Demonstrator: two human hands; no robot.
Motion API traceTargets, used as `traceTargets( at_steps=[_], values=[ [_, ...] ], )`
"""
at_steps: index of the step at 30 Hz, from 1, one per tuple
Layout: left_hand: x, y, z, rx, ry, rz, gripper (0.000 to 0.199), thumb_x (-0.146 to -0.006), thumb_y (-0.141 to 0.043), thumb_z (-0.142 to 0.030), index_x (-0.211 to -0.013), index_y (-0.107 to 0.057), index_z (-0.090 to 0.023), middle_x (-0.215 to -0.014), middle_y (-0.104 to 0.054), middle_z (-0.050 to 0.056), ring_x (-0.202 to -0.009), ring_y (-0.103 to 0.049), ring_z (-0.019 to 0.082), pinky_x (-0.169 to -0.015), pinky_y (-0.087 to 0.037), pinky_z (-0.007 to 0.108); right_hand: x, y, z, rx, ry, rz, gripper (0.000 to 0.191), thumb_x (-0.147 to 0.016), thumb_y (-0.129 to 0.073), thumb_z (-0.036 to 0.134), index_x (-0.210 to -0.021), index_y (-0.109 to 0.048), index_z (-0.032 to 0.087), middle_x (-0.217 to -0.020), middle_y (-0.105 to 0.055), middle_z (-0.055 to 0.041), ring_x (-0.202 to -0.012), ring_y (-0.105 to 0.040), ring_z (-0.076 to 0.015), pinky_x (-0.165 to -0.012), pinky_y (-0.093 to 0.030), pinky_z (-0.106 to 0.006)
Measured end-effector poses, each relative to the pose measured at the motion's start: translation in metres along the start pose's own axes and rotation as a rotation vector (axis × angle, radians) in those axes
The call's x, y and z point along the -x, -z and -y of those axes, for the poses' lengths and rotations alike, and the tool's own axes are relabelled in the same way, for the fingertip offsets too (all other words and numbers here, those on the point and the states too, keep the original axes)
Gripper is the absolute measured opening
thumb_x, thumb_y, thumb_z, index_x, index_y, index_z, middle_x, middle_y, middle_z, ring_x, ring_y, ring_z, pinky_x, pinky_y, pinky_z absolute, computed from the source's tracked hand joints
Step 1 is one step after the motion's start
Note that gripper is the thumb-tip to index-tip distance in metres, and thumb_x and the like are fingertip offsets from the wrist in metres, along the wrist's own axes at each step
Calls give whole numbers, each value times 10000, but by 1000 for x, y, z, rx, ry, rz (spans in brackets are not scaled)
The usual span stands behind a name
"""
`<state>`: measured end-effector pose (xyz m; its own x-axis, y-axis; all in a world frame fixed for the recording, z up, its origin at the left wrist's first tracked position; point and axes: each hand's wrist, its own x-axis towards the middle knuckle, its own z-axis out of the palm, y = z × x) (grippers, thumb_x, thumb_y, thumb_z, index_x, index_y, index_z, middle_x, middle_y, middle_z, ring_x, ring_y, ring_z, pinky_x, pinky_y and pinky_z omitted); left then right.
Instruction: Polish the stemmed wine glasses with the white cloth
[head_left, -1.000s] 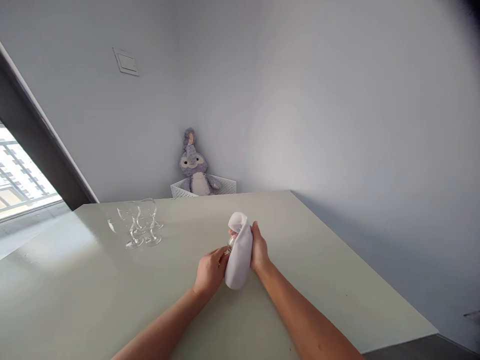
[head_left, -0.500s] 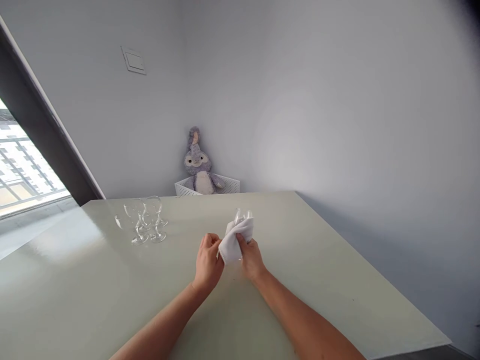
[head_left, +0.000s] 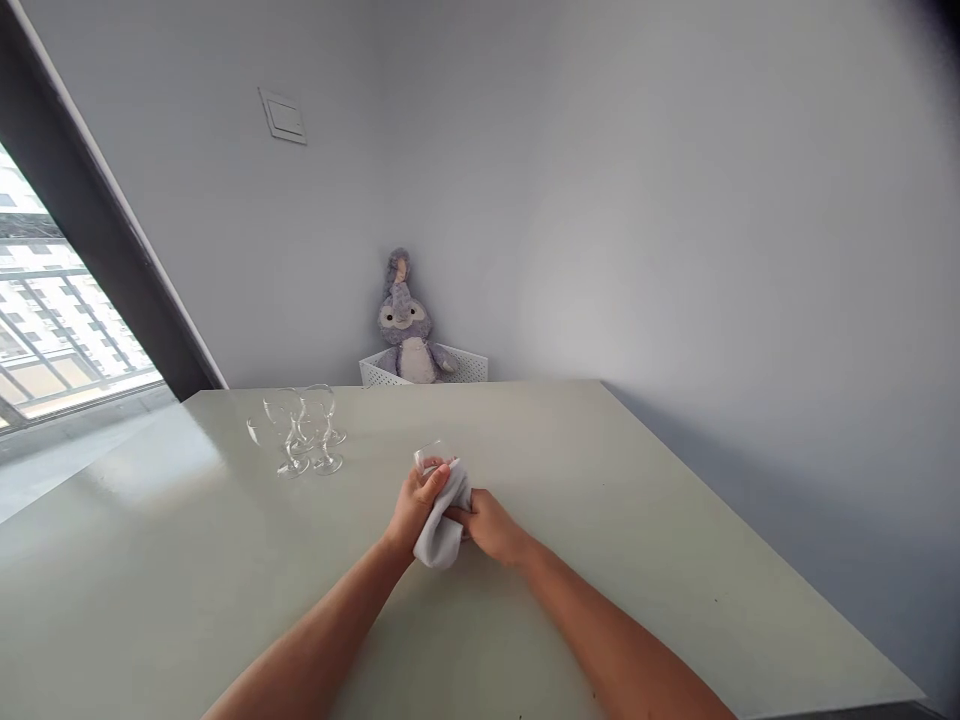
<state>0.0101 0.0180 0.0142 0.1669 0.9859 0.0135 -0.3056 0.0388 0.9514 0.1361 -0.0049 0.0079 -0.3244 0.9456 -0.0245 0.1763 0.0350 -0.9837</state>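
My left hand (head_left: 410, 508) is closed round a clear wine glass (head_left: 430, 450), whose bowl shows above the fingers. Its thumb presses on a white cloth (head_left: 441, 538) that covers much of the glass and hangs down between my hands. From the right, my right hand (head_left: 491, 525) grips the cloth with its fingers tucked into the folds. The lower part of the glass is mostly hidden by cloth and fingers. Off to the left, several clear stemmed glasses (head_left: 327, 462) stand upright in a close group on the pale table (head_left: 600, 560).
Behind the table's far edge, a grey plush toy (head_left: 416, 360) sits in a white perforated basket (head_left: 472, 368) in the wall corner. A light switch (head_left: 285, 117) is on the wall. A dark-framed window (head_left: 67, 320) lies at the left.
The glass and cloth have moved left and closer to me, and the glass has turned. My left hand has gone from the cloth's edge to round the bowl. The view has shifted slightly.
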Motion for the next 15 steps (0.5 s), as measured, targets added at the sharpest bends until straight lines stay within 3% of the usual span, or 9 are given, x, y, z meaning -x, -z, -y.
traceTargets(
  at_steps=[3, 5, 10, 12, 14, 15],
  values=[
    [-3, 0, 1, 18, -35, -125, 360, -669, -653, -426, -880, -519, -166, -963, -645, 74, -842, -612, 187, -720, -463, 281, -1, -1, -1, 502, 140, -190, 173, -827, -459, 245, -724, -574, 168, -644, -597, -18, -575, -506, -131, -540, -320, -234],
    [-6, 1, -2, 76, -53, -206, 350, -675, -654, -411, -879, -494, -176, -1018, -627, 85, -881, -617, 203, -736, -471, 308, 0, 2, -2, 720, 207, -276, 178, -827, -420, 171, -729, -568, 179, -652, -607, -24, -576, -514, -135, -545, -313, -234],
    [-18, 25, -18, 58, -304, -422, 379, -697, -650, -386, -918, -415, -188, -1086, -577, 108, -900, -629, 236, -746, -460, 338, 7, 15, -3, 803, 370, -441, 262, -865, -353, 186, -690, -549, 178, -637, -583, -41, -651, -534, -161, -609, -370, -247],
    [-23, 38, -26, 21, -411, -529, 373, -726, -625, -386, -937, -385, -193, -1093, -567, 109, -909, -628, 229, -766, -451, 339, 11, 16, 0, 771, 470, -382, 248, -866, -375, 222, -725, -575, 182, -691, -599, -52, -764, -547, -182, -704, -395, -278],
    [-26, 48, -33, -21, -500, -607, 363, -752, -598, -383, -961, -362, -201, -1115, -551, 110, -931, -620, 218, -796, -443, 345, 14, 14, 4, 793, 551, -230, 210, -828, -481, 339, -921, -604, 197, -909, -626, -78, -1003, -498, -239, -859, -358, -359],
    [-26, 51, -36, -54, -547, -630, 365, -760, -590, -378, -979, -353, -206, -1135, -538, 112, -944, -614, 211, -812, -439, 348, 15, 13, 6, 816, 574, -145, 343, -780, -543, 422, -1049, -576, 211, -1056, -597, -89, -1119, -422, -276, -925, -308, -411]
  ],
)
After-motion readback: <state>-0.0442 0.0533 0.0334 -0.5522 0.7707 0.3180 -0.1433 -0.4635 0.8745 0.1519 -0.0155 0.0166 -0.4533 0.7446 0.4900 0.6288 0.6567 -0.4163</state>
